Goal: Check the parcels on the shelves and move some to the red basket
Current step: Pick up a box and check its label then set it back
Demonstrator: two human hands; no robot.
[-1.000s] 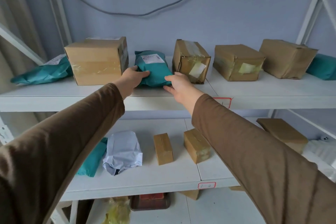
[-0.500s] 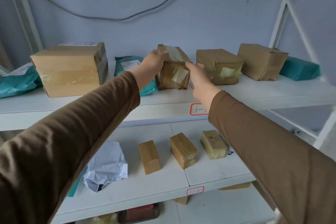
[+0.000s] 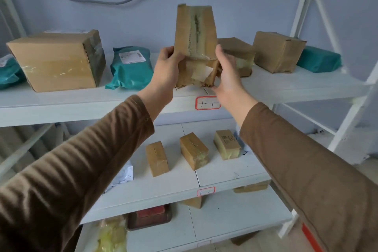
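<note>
A taped cardboard box point(image 3: 195, 35) stands tipped up on its end at the front of the top shelf point(image 3: 61, 106), its long taped face toward me. My left hand point(image 3: 166, 69) grips its lower left side, thumb on the front. My right hand point(image 3: 227, 71) holds its lower right side with the fingers against the box. A teal mailer bag point(image 3: 131, 67) with a white label lies just left of it. A red edge point(image 3: 311, 237) shows at the bottom right; I cannot tell if it is the basket.
The top shelf also carries a large cardboard box point(image 3: 57, 59) at left, two brown boxes point(image 3: 276, 51) and a teal bag point(image 3: 319, 59) at right. Three small boxes point(image 3: 193, 150) and a white bag point(image 3: 122, 174) lie on the middle shelf. A white frame post point(image 3: 302, 6) rises at right.
Both hands left the teal mailer bag, moved right to the taped cardboard box and tipped it up onto its end. The view has shifted right.
</note>
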